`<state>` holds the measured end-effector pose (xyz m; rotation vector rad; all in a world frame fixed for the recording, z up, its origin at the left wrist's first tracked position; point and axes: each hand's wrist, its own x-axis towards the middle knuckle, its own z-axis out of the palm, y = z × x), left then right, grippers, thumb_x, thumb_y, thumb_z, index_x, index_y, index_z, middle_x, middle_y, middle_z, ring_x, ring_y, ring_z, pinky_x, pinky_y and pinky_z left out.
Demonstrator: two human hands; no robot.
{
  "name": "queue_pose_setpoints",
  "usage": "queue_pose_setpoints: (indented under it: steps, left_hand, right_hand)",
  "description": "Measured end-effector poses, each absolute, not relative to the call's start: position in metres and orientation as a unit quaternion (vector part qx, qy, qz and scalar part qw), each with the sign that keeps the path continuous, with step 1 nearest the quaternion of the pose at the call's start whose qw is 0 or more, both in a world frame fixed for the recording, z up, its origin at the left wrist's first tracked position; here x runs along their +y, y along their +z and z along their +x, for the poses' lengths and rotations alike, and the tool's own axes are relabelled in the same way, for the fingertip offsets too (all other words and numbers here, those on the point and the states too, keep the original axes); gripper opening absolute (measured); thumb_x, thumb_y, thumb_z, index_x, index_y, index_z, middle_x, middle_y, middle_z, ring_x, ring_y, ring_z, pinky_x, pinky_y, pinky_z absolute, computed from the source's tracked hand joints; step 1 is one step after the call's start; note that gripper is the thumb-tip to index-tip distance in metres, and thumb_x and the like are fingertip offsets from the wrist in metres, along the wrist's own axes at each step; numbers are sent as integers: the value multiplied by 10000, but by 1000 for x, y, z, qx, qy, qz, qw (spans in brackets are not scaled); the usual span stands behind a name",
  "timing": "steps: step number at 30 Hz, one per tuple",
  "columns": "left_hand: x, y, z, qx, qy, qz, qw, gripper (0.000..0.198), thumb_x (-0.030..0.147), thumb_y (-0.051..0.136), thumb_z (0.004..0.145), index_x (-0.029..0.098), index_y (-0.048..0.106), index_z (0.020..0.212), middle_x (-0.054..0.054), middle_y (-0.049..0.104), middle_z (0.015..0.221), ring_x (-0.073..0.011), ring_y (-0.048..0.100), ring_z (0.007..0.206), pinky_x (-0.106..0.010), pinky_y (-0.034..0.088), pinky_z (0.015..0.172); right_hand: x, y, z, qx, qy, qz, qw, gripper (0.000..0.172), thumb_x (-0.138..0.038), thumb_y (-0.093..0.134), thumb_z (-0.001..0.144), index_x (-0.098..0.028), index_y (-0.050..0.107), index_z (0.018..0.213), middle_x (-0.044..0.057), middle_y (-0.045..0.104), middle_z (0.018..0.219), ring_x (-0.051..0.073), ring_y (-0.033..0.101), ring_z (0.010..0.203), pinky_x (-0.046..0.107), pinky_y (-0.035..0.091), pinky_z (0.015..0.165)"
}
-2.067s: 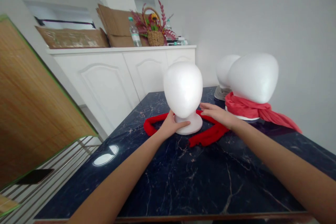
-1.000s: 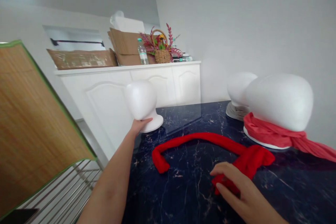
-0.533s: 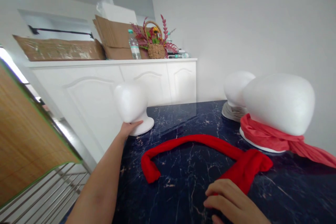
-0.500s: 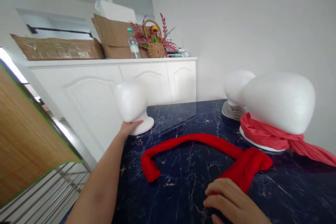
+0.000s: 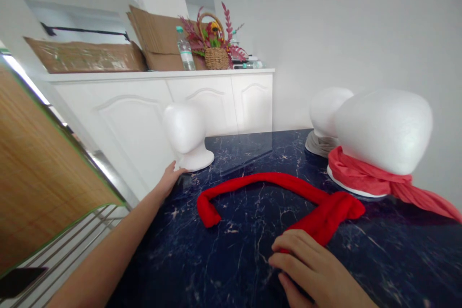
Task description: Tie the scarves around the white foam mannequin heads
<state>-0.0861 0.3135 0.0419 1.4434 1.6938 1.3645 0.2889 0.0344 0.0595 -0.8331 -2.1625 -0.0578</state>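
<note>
A white foam mannequin head (image 5: 186, 130) stands upright at the table's far left edge. My left hand (image 5: 170, 177) is beside its base, thumb and fingers apart, with the thumb tip at the base rim. A long red scarf (image 5: 252, 180) lies in a curve on the dark marbled table (image 5: 245, 260). My right hand (image 5: 306, 262) is over the scarf's near end, fingers loosely bent and apart, not visibly gripping it. At the right stands a larger-looking foam head (image 5: 384, 130) with a coral scarf (image 5: 364, 173) tied around its neck.
Behind it is another foam head (image 5: 327, 110) with grey cloth (image 5: 321, 144) around its neck. A white cabinet (image 5: 137, 120) at the back bears cardboard boxes (image 5: 86, 57), a bottle (image 5: 186, 50) and a flower basket (image 5: 216, 58). A metal rack (image 5: 65, 245) stands left.
My left hand has slid off the foam head's neck and drawn back slightly to its base rim. My right hand has shifted slightly left. The view has tilted down a little.
</note>
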Motion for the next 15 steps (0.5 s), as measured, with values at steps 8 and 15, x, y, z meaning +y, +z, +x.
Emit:
queue_pose_setpoints:
  steps: [8,15]
  left_hand:
    - [209,36,-27,595,329,703,208,521,599,535,817,174,653,1093,-87,678,1136,-294,589,1121,-434,406,1074]
    - [185,82,-3,549,90,829,57,273,148,469,737,181,666,923,-83,686,968,-261,650,946,-361,486,870]
  right_hand:
    - [21,62,281,-893,-39,-273,356,207,-59,540,822,-154,664,956,62,684,1005,202,617,934,311,551,899]
    - [20,68,286,-886,53,-318,332,209,-97,522,886,-182,643,1034,55,668,1045,199,588,1005,359,509,936]
